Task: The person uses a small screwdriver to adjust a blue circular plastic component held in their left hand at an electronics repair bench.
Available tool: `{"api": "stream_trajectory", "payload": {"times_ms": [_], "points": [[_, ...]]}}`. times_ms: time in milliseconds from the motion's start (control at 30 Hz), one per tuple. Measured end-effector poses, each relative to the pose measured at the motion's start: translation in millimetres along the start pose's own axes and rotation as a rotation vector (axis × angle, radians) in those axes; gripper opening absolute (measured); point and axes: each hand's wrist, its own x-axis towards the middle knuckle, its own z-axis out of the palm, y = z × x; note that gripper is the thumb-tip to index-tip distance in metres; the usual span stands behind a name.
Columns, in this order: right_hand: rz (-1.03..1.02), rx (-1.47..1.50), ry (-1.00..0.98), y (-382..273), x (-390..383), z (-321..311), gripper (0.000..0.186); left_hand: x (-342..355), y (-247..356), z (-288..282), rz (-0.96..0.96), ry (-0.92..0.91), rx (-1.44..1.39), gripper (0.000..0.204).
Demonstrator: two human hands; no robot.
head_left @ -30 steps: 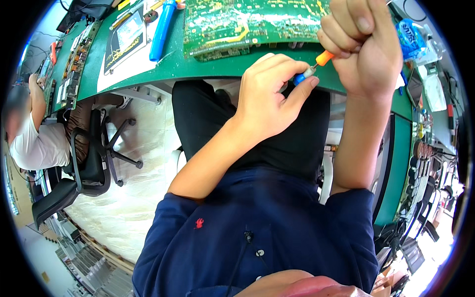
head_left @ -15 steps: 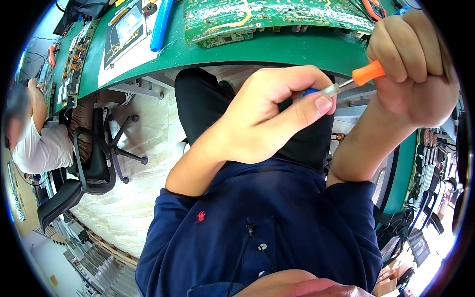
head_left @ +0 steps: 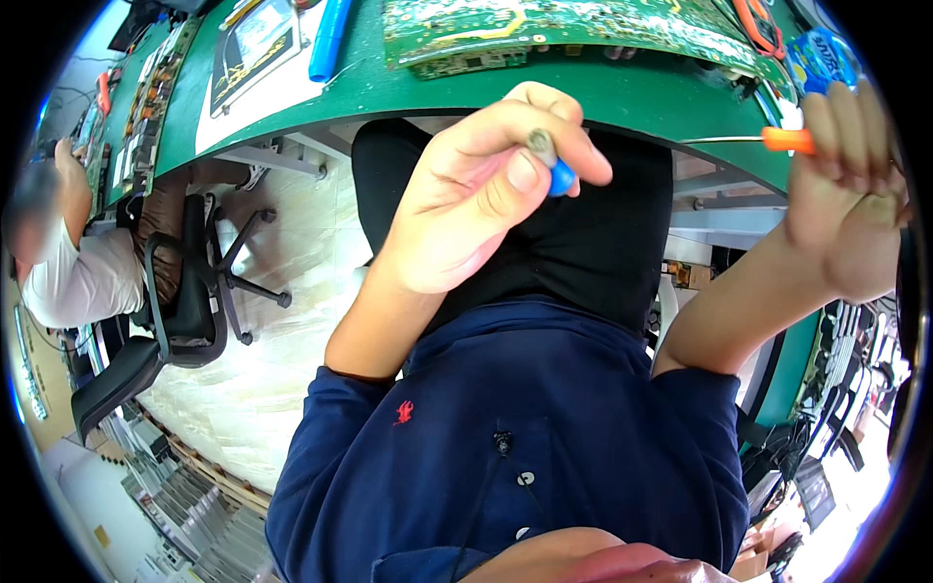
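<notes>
My left hand (head_left: 462, 204), in front of the bench edge above my lap, is closed on a small piece with a blue body (head_left: 561, 178) and a greyish end (head_left: 540, 144), pinched between thumb and fingers with the end turned up toward me. At the far right, my right hand (head_left: 844, 185) grips an orange-handled screwdriver (head_left: 785, 140); its thin metal shaft points left toward my left hand without touching the piece. A large green circuit board (head_left: 564, 24) lies on the bench beyond both hands, and a crinkled blue packet (head_left: 816, 66) sits beyond my right hand.
The green bench (head_left: 603, 97) bears a blue tube (head_left: 328, 39), a framed dark panel (head_left: 255, 53), orange-handled tools (head_left: 758, 19) and a row of boards (head_left: 146, 107). At left another person in a white shirt (head_left: 73, 272) sits in a black office chair (head_left: 185, 291).
My hands have moved apart: the screwdriver's tip has left the small piece, my right hand has gone rightward, and my left hand has shifted left and up, turning the piece's end upward.
</notes>
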Motion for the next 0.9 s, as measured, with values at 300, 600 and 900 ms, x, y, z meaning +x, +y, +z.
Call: {"api": "stream_trajectory", "payload": {"times_ms": [300,600,900], "points": [[0.177,-0.774,0.464,61.6,-44.3,29.9,0.041,-23.8,-2.5,-25.0,-0.034,0.136,-0.495,0.034],[0.222,-1.396,0.143,74.6,-33.8,46.5,0.035,-28.2,8.7,-26.5,-0.086,0.117,-0.755,0.036],[0.101,-1.341,0.370,88.9,-27.2,70.7,0.026,-30.2,21.4,-20.9,-0.073,0.143,-0.680,0.037]]}}
